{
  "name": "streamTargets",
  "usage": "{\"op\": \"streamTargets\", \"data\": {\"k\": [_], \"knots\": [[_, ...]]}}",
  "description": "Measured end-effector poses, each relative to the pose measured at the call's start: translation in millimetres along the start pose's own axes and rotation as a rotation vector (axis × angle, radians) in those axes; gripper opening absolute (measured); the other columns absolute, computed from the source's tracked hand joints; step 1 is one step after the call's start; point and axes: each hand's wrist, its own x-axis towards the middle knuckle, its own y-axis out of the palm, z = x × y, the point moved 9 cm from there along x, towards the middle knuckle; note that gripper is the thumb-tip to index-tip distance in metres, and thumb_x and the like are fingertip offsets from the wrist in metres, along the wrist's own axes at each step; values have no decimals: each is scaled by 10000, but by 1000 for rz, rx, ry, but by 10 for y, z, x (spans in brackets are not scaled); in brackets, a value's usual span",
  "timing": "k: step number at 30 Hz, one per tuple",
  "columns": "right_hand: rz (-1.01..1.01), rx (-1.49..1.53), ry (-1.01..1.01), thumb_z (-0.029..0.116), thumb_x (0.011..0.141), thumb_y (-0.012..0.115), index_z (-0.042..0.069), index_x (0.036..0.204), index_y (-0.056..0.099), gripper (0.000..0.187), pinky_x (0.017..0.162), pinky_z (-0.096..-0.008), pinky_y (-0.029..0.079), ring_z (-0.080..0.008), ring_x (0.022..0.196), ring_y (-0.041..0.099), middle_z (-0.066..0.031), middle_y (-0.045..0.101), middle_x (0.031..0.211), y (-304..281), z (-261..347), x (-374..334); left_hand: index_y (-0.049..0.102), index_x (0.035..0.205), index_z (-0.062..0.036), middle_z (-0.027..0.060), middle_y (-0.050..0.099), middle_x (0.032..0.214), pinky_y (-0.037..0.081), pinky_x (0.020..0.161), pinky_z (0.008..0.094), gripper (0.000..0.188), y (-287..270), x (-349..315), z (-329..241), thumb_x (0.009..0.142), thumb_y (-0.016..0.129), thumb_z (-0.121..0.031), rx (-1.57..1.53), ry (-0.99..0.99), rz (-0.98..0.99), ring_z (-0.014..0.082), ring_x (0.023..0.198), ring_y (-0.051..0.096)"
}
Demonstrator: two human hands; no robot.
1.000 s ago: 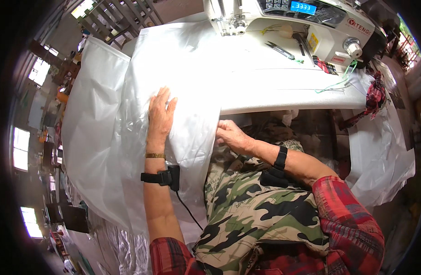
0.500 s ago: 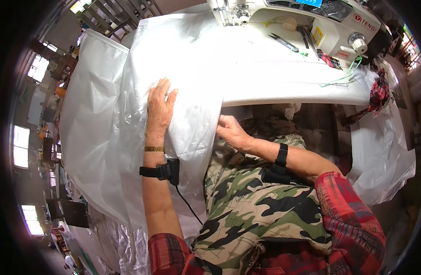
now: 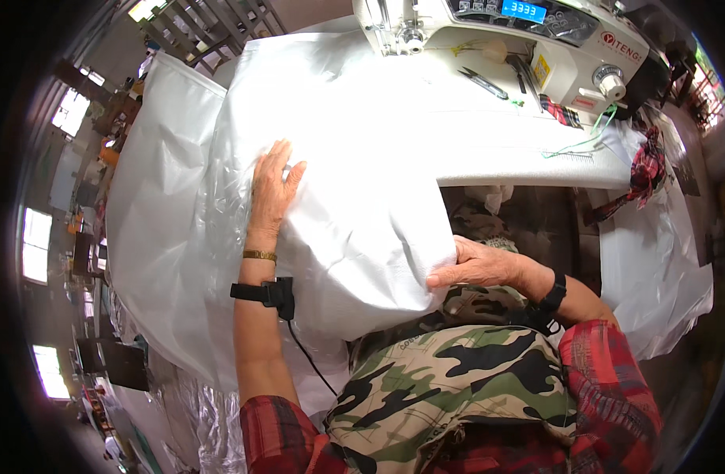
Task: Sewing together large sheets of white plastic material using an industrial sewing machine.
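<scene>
- White woven fabric point(image 3: 362, 158) drapes over the sewing table point(image 3: 528, 158), spilling off its near edge onto your lap.
- Your left hand point(image 3: 272, 189) lies spread flat on it.
- Your right hand point(image 3: 473, 268) pinches its near right fold.
- Sewing machine point(image 3: 520, 31) stands far right; windows line the left.

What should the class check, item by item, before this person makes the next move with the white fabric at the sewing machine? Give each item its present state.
1. Left hand lies flat on the white fabric: ok.
2. Right hand has hold of the fabric's lower right edge: ok.
3. Fabric reaches up to the sewing machine head: ok.
4. Fabric sits under the needle: cannot tell, that spot is too small to read.
5. Snips on the machine bed lie apart from both hands: ok.
6. Cable from the left wrist strap hangs free of the fabric: cannot tell.
</scene>
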Motion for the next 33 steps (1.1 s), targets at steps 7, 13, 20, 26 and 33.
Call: {"op": "streamTargets", "data": {"k": [7, 13, 20, 26, 33], "knots": [[-271, 101, 71, 241, 964, 641, -44, 1108, 657, 320, 790, -244, 513, -84, 884, 625, -46, 691, 1008, -276, -723, 60, 612, 1203, 13, 194, 617, 1269, 353, 1087, 476, 433, -371, -44, -454, 935, 626, -327, -132, -91, -23, 340, 1236, 534], [-329, 80, -99, 234, 980, 616, -50, 1173, 624, 343, 781, -259, 523, -94, 887, 632, -66, 688, 1038, -251, -440, -33, 662, 1088, -19, 146, 640, 1015, 452, 835, 397, 311, -566, -616, -1975, 849, 715, -211, -2, 88, 44, 315, 975, 595], [-381, -38, -148, 284, 1022, 528, -58, 1202, 591, 391, 836, -283, 495, -112, 943, 588, -72, 663, 1051, -102, -413, -92, 602, 867, -56, 88, 578, 869, 418, 776, 385, 63, -554, -979, -1634, 839, 658, -65, 309, -92, 11, 296, 829, 545], [-278, -143, -221, 275, 1042, 487, -44, 1256, 550, 389, 870, -273, 470, -105, 962, 555, -46, 635, 1050, 162, -62, -113, 598, 983, -32, 4, 481, 672, 406, 541, 278, 57, -761, -913, -1715, 973, 574, -83, -521, -360, -34, 117, 556, 439], [-207, -107, -255, 211, 1046, 494, -46, 1138, 613, 297, 814, -260, 483, -83, 889, 557, -25, 634, 949, 366, 101, -141, 555, 1101, -43, -83, 436, 612, 242, 404, 173, 210, -315, -1317, -1756, 1061, 453, -223, -1166, -762, -48, -11, 461, 308]]}}
